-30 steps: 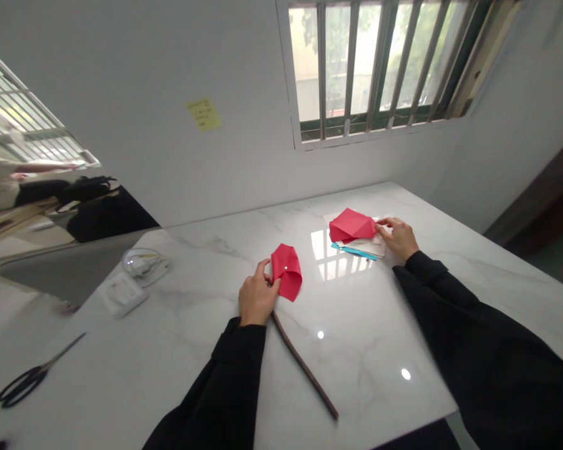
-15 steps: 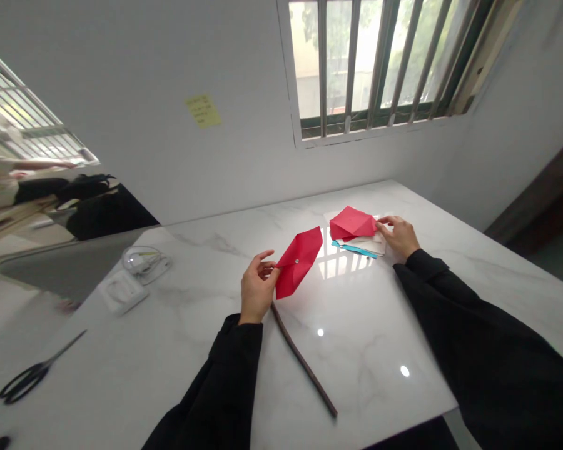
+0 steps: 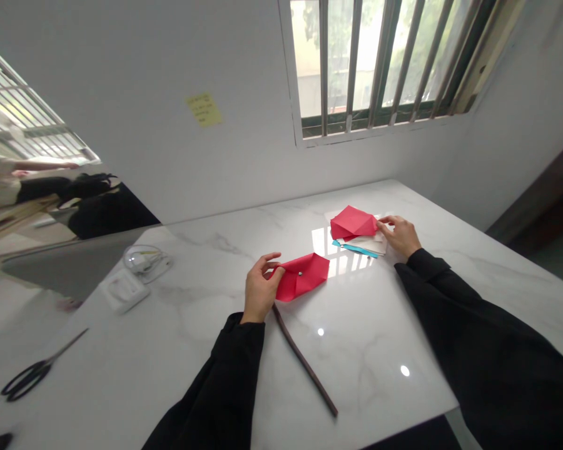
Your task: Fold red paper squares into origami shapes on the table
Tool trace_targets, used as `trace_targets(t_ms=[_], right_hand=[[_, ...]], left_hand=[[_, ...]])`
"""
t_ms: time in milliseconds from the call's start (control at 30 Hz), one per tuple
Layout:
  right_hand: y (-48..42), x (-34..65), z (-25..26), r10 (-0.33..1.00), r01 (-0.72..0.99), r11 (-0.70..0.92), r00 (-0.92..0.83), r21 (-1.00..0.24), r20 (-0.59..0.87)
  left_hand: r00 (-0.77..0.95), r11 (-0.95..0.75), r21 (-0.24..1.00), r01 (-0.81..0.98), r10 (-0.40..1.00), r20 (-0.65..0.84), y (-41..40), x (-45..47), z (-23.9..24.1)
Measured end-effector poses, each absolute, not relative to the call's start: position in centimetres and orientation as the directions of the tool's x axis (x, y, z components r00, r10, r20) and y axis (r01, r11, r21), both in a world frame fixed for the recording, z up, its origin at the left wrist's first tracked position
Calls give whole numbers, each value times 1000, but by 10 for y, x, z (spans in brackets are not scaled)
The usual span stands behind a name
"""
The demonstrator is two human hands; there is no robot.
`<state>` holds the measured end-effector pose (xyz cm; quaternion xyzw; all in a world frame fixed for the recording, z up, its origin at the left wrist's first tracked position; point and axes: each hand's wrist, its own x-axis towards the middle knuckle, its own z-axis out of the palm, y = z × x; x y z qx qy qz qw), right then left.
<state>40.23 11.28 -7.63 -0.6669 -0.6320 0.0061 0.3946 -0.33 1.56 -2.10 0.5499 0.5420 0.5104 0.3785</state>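
Note:
My left hand [image 3: 259, 288] pinches the left corner of a red folded paper piece [image 3: 304, 275] that lies nearly flat on the white marble table [image 3: 206, 312]. A small silver dot shows in the paper's middle. My right hand [image 3: 401, 235] rests with curled fingers on the edge of a stack of papers [image 3: 368, 245], white and blue sheets with a second red folded paper [image 3: 353, 222] on top. A thin dark brown stick [image 3: 304, 361] lies on the table just below my left hand.
Black scissors [image 3: 30, 375] lie at the table's left front edge. A white box [image 3: 122, 290] and a coiled white cable [image 3: 146, 260] sit at the left. A barred window [image 3: 380, 62] and a yellow sticky note [image 3: 203, 110] are on the wall behind.
The red paper in my left hand was curled up, then lifted and opened out, and now lies lowered almost flat on the table. My right hand has stayed on the stack.

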Motion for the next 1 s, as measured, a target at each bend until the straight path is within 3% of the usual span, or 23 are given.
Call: trace_targets(t_ms=[633, 733, 867, 900, 1000], right_hand=[[114, 403, -76, 845, 838, 123, 193, -531, 499], [113, 403, -75, 847, 837, 117, 197, -535, 493], [112, 404, -73, 852, 836, 112, 198, -537, 485], [112, 404, -73, 851, 838, 111, 198, -535, 487], [113, 403, -73, 846, 840, 117, 195, -530, 495]], left_hand=[[-54, 6, 1000, -21, 999, -7, 15, -1, -22], [-36, -126, 984, 123, 991, 131, 16, -2, -21], [-32, -376, 818, 435, 902, 431, 7, 2, 1], [-5, -420, 808, 414, 886, 463, -2, 5, 10], [155, -487, 867, 104, 869, 469, -55, 21, 40]])
